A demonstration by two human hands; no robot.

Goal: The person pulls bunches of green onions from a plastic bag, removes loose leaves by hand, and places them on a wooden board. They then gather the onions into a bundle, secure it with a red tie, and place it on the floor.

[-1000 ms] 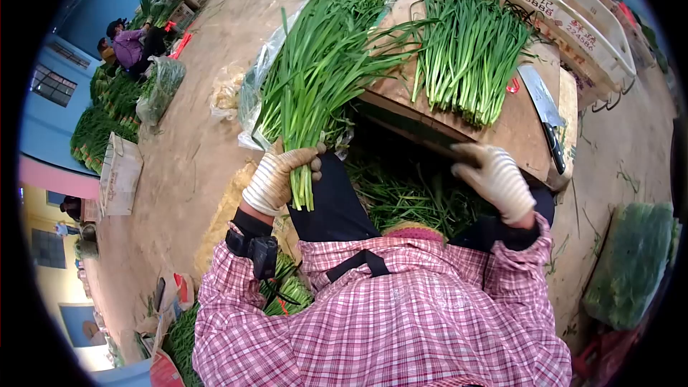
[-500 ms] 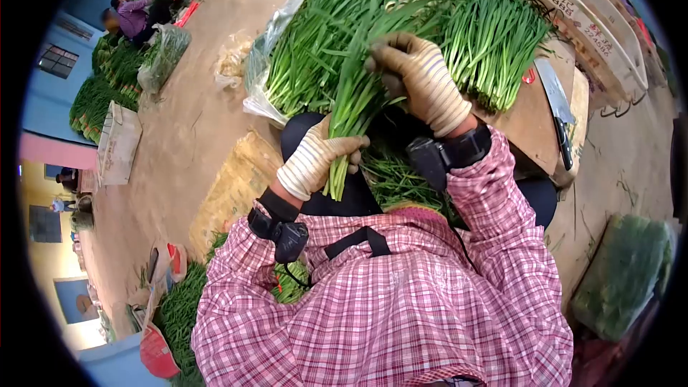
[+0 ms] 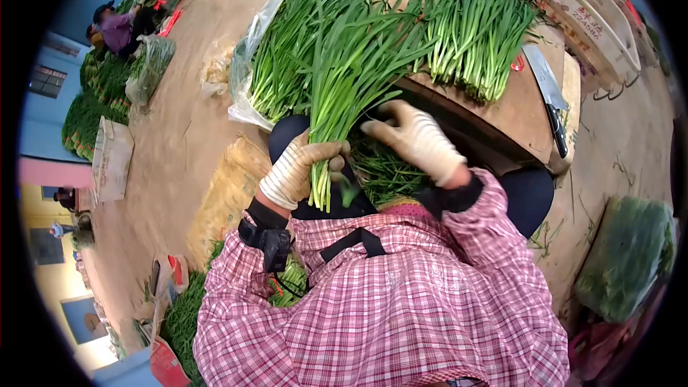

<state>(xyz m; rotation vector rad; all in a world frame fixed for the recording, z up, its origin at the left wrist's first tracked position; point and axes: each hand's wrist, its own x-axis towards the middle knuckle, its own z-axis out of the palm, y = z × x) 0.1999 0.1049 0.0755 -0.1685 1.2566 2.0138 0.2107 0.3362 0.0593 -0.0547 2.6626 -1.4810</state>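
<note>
My left hand (image 3: pixel 301 170), in a striped white glove, is closed round the pale stem ends of a bunch of green leafy stalks (image 3: pixel 340 93). The leaves fan upward over a larger heap of stalks (image 3: pixel 287 50) in a clear plastic bag (image 3: pixel 242 79). To the right of the bunch, my right hand (image 3: pixel 416 137), gloved too and slightly blurred, has its fingers apart with nothing seen in them. Loose greens (image 3: pixel 387 172) lie below it, by my lap. Another pile of stalks (image 3: pixel 473 36) rests on a wooden board (image 3: pixel 527 118).
A knife (image 3: pixel 548 93) lies on the board's right side. White crates (image 3: pixel 588 21) stand behind it. A wrapped green bundle (image 3: pixel 623 258) is at the lower right, a yellow sack (image 3: pixel 229 190) at the left. A person (image 3: pixel 115 29) sits among greens at the far upper left.
My right hand has moved down, away from the bunch's leaves, and its fingers have spread. The bunch in my left hand now fans out more widely. The view has shifted slightly.
</note>
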